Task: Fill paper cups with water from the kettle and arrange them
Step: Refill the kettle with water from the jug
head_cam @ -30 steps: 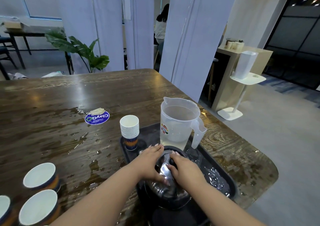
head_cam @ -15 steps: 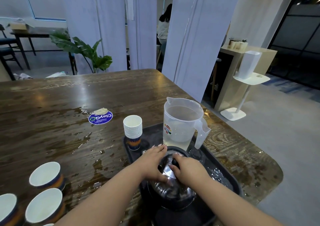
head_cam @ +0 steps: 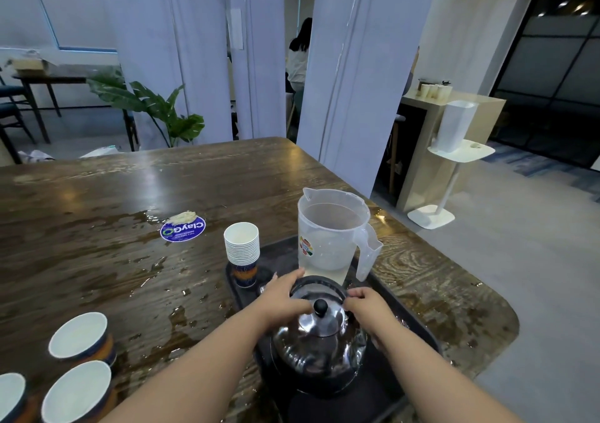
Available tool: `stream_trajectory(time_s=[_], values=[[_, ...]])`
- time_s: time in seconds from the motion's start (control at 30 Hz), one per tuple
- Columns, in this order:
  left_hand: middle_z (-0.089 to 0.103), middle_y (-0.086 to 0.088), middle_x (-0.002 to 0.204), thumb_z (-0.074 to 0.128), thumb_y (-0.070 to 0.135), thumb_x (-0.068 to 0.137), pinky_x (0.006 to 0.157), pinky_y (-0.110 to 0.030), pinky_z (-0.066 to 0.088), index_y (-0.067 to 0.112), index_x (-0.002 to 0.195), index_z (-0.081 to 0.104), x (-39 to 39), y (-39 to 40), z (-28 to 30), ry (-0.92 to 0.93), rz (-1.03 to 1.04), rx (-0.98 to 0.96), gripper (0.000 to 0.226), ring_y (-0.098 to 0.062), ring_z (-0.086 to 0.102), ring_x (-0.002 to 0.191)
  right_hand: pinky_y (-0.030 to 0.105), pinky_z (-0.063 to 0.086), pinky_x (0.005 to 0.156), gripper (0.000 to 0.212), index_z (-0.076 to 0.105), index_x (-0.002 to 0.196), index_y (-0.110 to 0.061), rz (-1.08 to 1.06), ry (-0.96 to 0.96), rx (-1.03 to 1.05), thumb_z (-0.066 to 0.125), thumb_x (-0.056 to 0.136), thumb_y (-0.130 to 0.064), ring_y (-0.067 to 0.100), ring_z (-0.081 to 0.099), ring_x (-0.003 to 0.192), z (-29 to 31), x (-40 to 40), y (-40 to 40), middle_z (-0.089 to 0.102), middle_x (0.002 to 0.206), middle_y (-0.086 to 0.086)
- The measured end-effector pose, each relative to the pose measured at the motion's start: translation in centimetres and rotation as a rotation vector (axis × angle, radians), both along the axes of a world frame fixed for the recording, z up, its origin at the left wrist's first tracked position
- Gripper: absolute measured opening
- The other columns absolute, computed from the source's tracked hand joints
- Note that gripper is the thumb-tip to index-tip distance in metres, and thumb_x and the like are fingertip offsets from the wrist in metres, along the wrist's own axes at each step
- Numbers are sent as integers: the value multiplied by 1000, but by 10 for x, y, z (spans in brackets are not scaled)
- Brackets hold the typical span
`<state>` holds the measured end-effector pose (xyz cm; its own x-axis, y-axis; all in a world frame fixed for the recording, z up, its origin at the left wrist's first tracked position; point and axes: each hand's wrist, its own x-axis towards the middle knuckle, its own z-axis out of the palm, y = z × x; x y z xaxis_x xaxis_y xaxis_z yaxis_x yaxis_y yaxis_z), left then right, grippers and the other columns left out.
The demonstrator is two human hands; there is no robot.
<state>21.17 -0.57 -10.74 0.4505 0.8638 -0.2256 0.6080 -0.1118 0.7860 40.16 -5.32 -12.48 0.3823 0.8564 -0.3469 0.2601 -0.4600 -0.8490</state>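
Both hands have slid off the lid knob (head_cam: 320,307), now exposed. Left hand (head_cam: 281,299) lies fingers loosely spread on the kettle (head_cam: 319,341); right hand (head_cam: 365,304) pinches its handle hoop, likely raising it for pouring. Kettle sits on the tray (head_cam: 386,296), on the wet bench (head_cam: 97,228); paper cups (head_cam: 78,335) wait left.

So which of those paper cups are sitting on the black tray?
Only the stack of nested cups, just left of the clear pitcher, stands on the tray. The three loose cups at the lower left sit on the wet wooden table.
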Motion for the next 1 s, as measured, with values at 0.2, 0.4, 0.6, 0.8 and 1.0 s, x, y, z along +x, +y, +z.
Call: stream_trajectory(time_s=[0.2,0.4,0.6,0.8,1.0], values=[[55,6,132,78,40,52,112,-41,36,29,134,48,-9,-5,-2,-336,92,-95,88,-8,48,127,26,43,63,21,54,93,-10,-101,119,170,67,77,-3,17,57,76,-7,-14,1,59,92,9],[35,10,135,80,32,70,100,-1,27,27,145,34,-20,-17,-8,-198,-38,120,88,4,39,125,36,52,82,44,58,99,-16,-9,280,339,81,65,-32,21,65,86,-12,-18,-12,65,95,8],[32,14,141,71,15,82,99,3,20,27,139,39,-29,-24,-11,-105,-97,224,66,3,34,131,10,39,66,19,58,73,-20,88,-45,493,72,84,-27,0,52,74,-15,-29,-21,53,82,3],[46,15,140,64,12,84,108,-13,31,37,140,38,-34,-30,-10,-39,-93,233,66,2,43,127,21,28,49,50,39,63,-12,111,122,424,75,75,-44,11,33,53,-8,-26,-17,35,57,-1],[36,18,143,65,16,87,101,-2,20,34,147,28,-40,-38,3,-13,-78,258,73,6,31,130,27,23,49,48,38,64,-10,53,176,361,75,77,-39,14,28,52,-2,-26,-13,29,58,5]])
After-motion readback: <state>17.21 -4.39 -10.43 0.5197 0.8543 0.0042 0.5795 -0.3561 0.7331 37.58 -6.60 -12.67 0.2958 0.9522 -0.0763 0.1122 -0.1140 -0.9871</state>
